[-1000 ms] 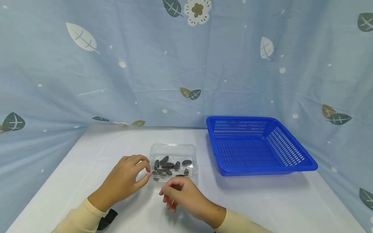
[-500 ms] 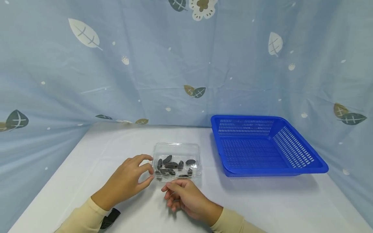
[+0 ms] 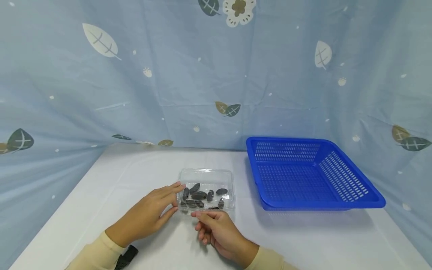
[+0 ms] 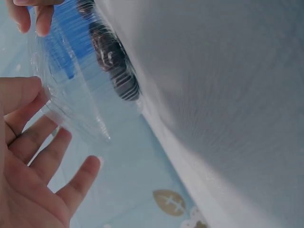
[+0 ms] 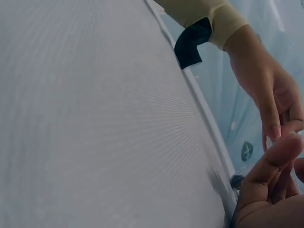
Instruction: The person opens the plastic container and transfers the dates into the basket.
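A see-through plastic box (image 3: 206, 176) stands mid-table, holding several dark oval pieces (image 3: 199, 195) that look like dates. At its left front corner is my left hand (image 3: 150, 212), with longer fingers reaching along the side. The left wrist view shows that thumb and index finger (image 4: 21, 92) pinching the clear rim (image 4: 59, 111), other fingers spread. My right hand (image 3: 221, 232) is at the front edge, thumb and index tips together there, remaining fingers curled below. In the right wrist view, the right hand (image 5: 266, 185) is close to the left hand (image 5: 270, 83); the box is mostly hidden.
A blue plastic basket (image 3: 337, 205) with slotted walls stands on the white table (image 3: 141, 168) to the right of the box. Behind hangs a blue leaf-print curtain (image 3: 185, 75). A black strap piece (image 3: 127, 257) shows at my left sleeve.
My left fingers have straightened and reached farther over the box's left side. The right thumb and index finger have come together at its front edge. The head view has shifted slightly.
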A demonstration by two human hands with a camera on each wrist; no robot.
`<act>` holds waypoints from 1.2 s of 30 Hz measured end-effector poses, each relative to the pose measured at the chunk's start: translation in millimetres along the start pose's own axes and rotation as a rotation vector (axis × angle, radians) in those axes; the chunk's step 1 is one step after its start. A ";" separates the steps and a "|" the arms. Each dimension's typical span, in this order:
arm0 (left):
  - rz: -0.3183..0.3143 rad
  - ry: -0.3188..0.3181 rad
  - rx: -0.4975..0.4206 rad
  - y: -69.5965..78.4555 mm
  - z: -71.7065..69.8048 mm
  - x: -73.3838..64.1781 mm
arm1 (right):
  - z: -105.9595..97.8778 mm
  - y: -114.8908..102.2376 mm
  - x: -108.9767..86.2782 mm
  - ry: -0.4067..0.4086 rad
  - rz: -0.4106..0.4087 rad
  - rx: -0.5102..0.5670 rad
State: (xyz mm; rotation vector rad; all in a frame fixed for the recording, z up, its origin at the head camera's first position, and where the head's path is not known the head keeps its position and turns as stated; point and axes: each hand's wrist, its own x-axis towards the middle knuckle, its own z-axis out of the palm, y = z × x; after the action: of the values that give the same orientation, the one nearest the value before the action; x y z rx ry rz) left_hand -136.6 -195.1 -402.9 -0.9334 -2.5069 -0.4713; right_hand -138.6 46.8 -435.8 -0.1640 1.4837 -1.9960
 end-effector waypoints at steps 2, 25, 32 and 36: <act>0.028 0.006 0.000 -0.8 -0.3 0.0 | 0.5 0.4 0.7 0.018 -0.004 -0.003; 0.103 0.004 0.142 3.5 -1.0 -2.1 | 5.6 -3.5 3.0 0.120 0.029 -0.004; 0.076 0.009 0.152 5.6 0.8 -1.5 | 2.2 -3.5 3.8 0.123 0.034 -0.015; 0.059 0.018 0.156 6.4 3.5 -1.2 | 1.9 -4.4 2.8 0.125 0.036 -0.013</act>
State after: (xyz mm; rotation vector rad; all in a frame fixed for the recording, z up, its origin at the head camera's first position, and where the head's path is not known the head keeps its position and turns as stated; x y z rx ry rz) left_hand -132.4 -189.6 -405.4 -0.9351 -2.4518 -0.2603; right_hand -141.8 44.4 -431.9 -0.0175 1.5664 -1.9994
